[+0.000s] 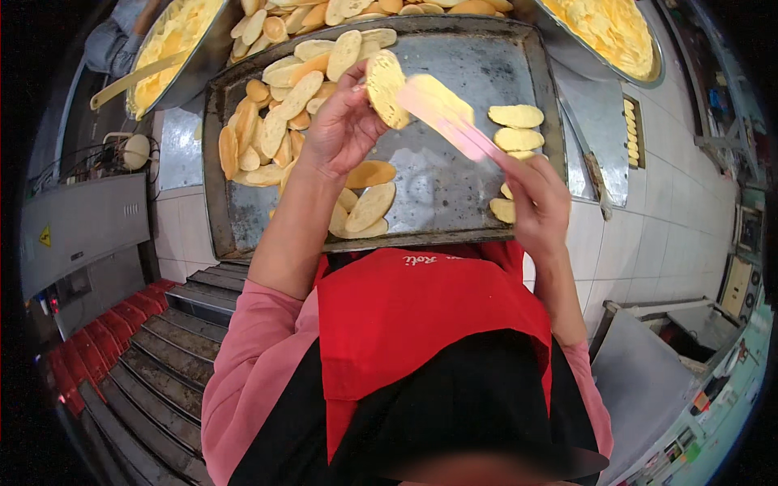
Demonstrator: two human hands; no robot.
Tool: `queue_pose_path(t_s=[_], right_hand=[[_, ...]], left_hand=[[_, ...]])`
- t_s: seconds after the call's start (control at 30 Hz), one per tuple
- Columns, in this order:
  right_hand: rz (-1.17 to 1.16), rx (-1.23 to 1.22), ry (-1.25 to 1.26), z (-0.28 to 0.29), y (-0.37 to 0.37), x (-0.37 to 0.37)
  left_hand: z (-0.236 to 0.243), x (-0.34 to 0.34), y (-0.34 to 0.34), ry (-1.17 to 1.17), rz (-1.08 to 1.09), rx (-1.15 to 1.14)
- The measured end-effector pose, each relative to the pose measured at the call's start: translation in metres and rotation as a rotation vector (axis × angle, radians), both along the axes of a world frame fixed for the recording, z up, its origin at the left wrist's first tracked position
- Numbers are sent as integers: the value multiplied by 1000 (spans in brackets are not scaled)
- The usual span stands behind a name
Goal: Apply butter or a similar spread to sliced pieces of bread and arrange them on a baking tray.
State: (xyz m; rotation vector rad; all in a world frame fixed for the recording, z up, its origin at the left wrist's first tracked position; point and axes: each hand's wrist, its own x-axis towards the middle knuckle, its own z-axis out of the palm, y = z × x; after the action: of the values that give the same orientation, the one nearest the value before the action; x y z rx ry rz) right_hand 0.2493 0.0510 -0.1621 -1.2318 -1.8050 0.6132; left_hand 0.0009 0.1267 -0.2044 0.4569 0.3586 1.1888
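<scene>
My left hand [344, 121] holds up an oval biscuit slice [385, 85] with yellow cream on its face. My right hand [531, 194] grips a pink spatula [454, 131], its blade smeared with pale yellow cream and beside the raised slice. Below both hands lies a worn metal tray [438, 219]. Several oval slices [284, 105], some pale and some golden, are piled on its left side and near edge. Several cream-topped slices [516, 116] lie along its right side, partly hidden by my right hand.
Bowls of yellow cream stand at back left [166, 49] and back right [600, 32], the left with a spatula [134, 81]. More slices [259, 20] lie behind the tray. A long knife [583, 146] is at right. Another person's sleeve [109, 44] shows at upper left, above a metal cabinet [81, 227].
</scene>
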Motion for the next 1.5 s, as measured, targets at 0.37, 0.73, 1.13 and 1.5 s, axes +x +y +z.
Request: queue_pose_path(t_s=[0.37,0.73,1.13,1.5], right_hand=[[-107,141,-248,1,30,-5],[-645,136,-449,76,102,116],[-495,115,-931,76,231,155],[-275,-399,234,101,173,225]], left_hand=[[-1,29,-9,-128,-272,-65],[-9,21,-19,-47,-223,-116],[-5,30,-14,99,-165,-228],[2,65,27,115,-242,-192]])
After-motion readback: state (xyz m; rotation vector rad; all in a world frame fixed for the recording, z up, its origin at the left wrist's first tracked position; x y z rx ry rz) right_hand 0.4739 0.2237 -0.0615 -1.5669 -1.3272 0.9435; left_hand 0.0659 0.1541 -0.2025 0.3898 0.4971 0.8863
